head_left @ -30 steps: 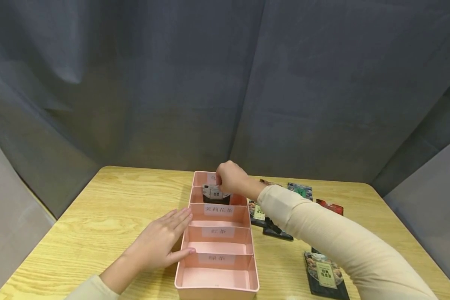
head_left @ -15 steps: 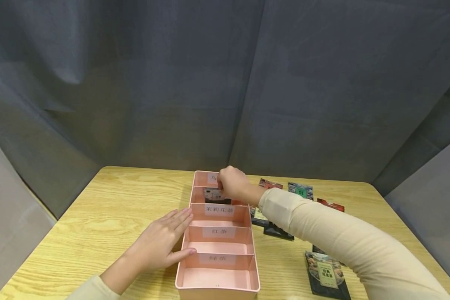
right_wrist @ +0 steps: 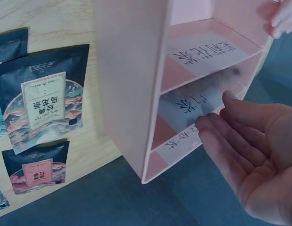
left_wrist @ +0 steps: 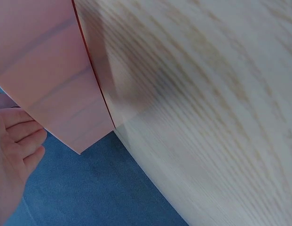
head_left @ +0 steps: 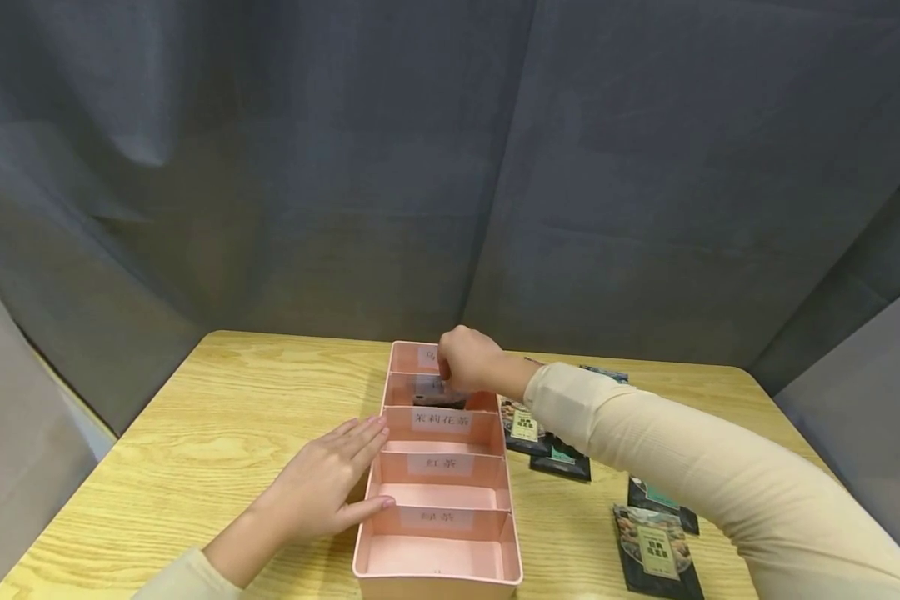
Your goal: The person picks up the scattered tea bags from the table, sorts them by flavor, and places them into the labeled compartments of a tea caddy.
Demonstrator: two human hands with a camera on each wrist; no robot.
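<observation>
A salmon-pink divided box with white paper labels printed in dark characters sits on a light yellow wood-grain desk, against a wrinkled slate-grey cloth backdrop. Toward the desk's right edge lie black tea packets patterned with blue, orange and teal scenery and cream or pale green label panels. Both sleeves are plain beige.
</observation>
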